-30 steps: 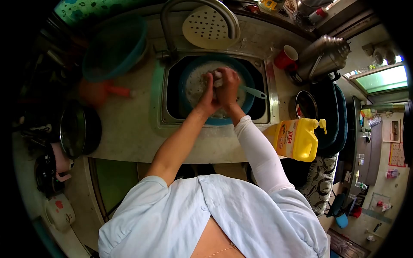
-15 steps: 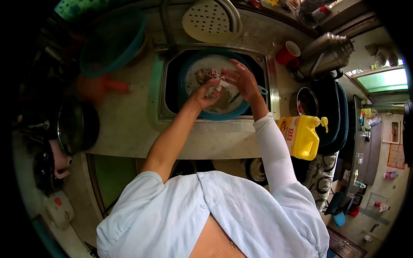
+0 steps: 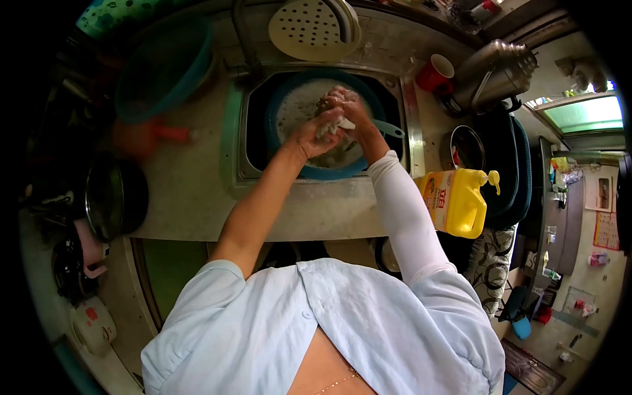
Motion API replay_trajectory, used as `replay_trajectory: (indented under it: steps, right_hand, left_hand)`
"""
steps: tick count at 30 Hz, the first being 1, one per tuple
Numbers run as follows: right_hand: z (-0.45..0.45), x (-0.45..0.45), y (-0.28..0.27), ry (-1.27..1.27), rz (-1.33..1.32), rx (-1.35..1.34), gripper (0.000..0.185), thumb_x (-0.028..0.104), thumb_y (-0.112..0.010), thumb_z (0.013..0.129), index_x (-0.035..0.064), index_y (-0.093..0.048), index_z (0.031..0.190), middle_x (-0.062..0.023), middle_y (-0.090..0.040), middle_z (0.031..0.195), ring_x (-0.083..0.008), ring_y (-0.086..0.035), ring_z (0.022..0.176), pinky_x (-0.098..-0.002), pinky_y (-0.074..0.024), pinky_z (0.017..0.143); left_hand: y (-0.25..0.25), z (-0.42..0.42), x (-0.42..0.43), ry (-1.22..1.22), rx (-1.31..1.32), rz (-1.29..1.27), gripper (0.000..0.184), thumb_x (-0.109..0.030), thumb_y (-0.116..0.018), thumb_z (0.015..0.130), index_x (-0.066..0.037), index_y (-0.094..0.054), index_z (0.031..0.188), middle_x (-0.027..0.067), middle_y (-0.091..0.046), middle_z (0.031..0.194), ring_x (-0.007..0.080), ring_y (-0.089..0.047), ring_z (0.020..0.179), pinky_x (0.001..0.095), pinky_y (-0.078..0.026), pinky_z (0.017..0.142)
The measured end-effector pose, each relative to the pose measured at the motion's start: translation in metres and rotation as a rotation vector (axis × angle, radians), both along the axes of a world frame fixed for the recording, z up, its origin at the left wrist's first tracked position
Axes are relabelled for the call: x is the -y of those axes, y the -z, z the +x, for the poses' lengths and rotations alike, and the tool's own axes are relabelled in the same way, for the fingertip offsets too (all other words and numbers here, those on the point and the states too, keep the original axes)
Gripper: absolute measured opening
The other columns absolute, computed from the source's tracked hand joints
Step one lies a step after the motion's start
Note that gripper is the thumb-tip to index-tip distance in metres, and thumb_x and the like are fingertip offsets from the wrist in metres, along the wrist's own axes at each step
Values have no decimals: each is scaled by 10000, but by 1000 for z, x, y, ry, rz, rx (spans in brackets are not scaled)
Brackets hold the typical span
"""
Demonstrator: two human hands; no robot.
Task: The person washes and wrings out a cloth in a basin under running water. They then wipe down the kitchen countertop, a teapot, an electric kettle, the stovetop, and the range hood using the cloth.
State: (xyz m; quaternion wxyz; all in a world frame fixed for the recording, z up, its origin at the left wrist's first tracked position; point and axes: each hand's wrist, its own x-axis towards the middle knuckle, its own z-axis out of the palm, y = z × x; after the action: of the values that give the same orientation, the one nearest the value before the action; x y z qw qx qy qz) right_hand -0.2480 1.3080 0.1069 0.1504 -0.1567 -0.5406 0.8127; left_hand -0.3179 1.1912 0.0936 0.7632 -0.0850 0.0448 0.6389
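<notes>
Yellow bottle (image 3: pixel 469 203) with red label characters (image 3: pixel 440 193), pale clump (image 3: pixel 344 124) in hands (image 3: pixel 315 137).

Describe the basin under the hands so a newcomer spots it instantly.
Find the metal sink set into the countertop. Inside it sits a round blue basin of foamy water, with the left hand and right hand over it. Its place inside the sink sets it apart from the other blue basin, left of the sink.

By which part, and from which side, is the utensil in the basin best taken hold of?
Probably the outer end of its slim handle, from the person's right: it sticks out past the basin's rim, clear of the left hand and right hand.
</notes>
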Motion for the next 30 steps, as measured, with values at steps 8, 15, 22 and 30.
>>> replay_trajectory:
  steps: [8, 15, 22, 30]
  right_hand:
    - [-21, -10, -21, -10, 391, 229, 87, 80, -567, 722, 43, -490, 706, 14, -393, 623, -63, -383, 601, -221, -329, 534]
    - [-40, 9, -19, 248, 952, 468, 179, 97, -569, 638, -10, -585, 781, -195, -618, 798, -263, -611, 750, -338, -446, 648]
    - [-40, 23, -10, 399, 851, 528, 268, 231, -601, 711, 8, -575, 856, -166, -550, 674, -236, -563, 692, -344, -439, 650]
    - [14, 26, -37, 320, 207, 375, 607, 476, -534, 796, 51, -389, 1204, -109, -423, 1187, -226, -498, 970, -361, -401, 799]
  left_hand:
    - [-24, 3, -8, 12, -1097, -333, 161, -166, -596, 745, -91, -582, 888, 42, -555, 882, 158, -502, 795, 309, -434, 652]
    - [25, 5, -33, 56, -2410, -381, 259, -174, -527, 788, -115, -515, 1041, 36, -572, 960, 165, -532, 937, 329, -461, 667]
    - [-3, 2, -6, -73, -2841, -478, 349, -276, -541, 746, -53, -492, 1011, 165, -605, 821, 305, -597, 802, 385, -463, 676]
    - [-90, -159, 68, -924, -2061, -163, 580, -348, -670, 695, -42, -475, 1147, 135, -582, 1004, 240, -571, 887, 324, -454, 758]
